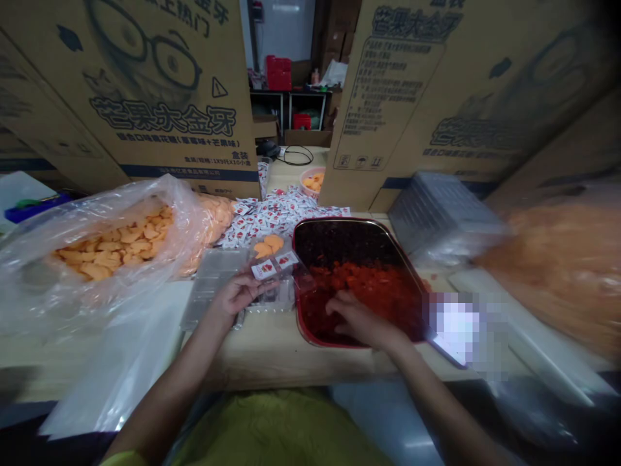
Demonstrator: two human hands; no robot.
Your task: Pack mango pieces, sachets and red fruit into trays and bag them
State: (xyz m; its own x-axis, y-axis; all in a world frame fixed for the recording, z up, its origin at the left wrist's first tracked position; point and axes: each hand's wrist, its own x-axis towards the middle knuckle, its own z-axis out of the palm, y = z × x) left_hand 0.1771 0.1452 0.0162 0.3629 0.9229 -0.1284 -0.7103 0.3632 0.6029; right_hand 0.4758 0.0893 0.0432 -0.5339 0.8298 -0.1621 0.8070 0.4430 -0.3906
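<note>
My left hand (239, 292) is raised over a clear plastic blister tray (270, 299), with its fingers on small white sachets (264, 269) printed in red. A few orange mango-like pieces (268, 245) lie just beyond those fingers. My right hand (359, 318) rests in a red-rimmed metal tray (310, 304), its fingers curled on a heap of red food pieces (361, 281). Dark food (347, 241) fills the tray's far half. Whether the right fingers hold any pieces is hidden.
A large plastic bag of orange pieces (111, 246) lies at left, and several loose sachets (272, 217) are spread behind the trays. A pink bowl (313, 182) holds orange pieces. A stack of clear trays (441, 217) stands right, beside a blurred orange bag (557, 272). Printed cardboard boxes (165, 84) rise behind.
</note>
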